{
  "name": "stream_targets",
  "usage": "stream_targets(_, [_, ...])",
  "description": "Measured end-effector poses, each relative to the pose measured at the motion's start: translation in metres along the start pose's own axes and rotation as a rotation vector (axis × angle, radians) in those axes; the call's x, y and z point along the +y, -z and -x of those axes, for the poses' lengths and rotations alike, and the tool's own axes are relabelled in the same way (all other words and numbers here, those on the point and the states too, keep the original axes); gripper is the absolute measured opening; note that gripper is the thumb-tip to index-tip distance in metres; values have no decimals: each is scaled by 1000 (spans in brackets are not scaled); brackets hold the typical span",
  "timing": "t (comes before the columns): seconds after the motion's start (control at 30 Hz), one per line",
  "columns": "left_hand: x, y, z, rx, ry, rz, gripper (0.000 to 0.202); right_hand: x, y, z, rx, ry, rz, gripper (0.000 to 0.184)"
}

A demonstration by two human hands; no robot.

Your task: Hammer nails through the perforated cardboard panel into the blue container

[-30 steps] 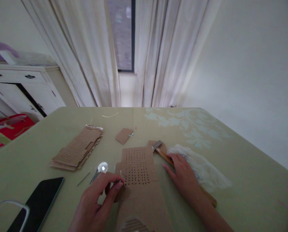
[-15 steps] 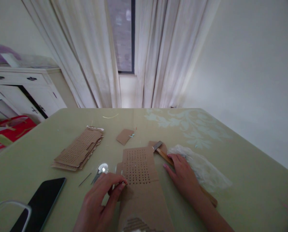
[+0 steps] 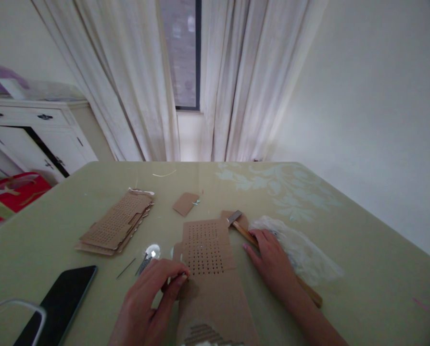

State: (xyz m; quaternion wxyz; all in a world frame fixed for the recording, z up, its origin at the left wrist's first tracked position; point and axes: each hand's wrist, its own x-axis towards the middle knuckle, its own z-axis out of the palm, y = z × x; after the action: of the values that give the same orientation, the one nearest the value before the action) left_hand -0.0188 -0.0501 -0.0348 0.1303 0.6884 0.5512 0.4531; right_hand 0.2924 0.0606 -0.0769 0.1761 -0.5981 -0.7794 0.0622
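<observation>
A long piece of brown cardboard (image 3: 215, 300) lies in front of me, with rows of small punched holes across its far half. At its left edge, just below the lowest row, my left hand (image 3: 153, 293) pinches thumb and forefinger together; whatever is between the tips is too small to make out. My right hand (image 3: 272, 257) lies over the wooden handle of a hammer (image 3: 244, 230), fingers and thumb around it. The hammer's metal head rests on a small cardboard scrap (image 3: 225, 214). Beside my left hand are several thin metal nails (image 3: 143, 263) and a shiny round disc (image 3: 153, 251).
A stack of perforated cardboard (image 3: 119, 218) lies at the left, and a cardboard square (image 3: 185, 203) farther back. A black phone (image 3: 58, 302) with a white cable (image 3: 23, 302) is at the near left. A clear plastic bag (image 3: 305, 252) lies right of the hammer.
Both hands keep the same places on the cardboard and the hammer. The view has shifted very slightly.
</observation>
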Motion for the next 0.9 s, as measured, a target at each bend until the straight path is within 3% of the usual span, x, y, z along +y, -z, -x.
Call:
stream_targets(0.27, [5, 0, -4, 5, -157, 6, 16, -12, -1, -7, -57, -58, 163, 15])
stream_targets(0.47, [4, -2, -5, 22, -175, 16, 15, -14, 16, -1, -70, -111, 151, 21])
stream_targets(0.63, [-3, -7, -1, -3, -165, 20, 16, -20, 56, 1, -24, -73, 17, 36])
stream_targets(0.77, [-2, -11, 0, -2, -162, 30, 14, -44, 102, 12, 5, 50, -214, 41])
stream_targets(0.9, [-1, -13, 0, -15, -156, 29, 16, -74, 143, 24, -222, 255, -203, 35])
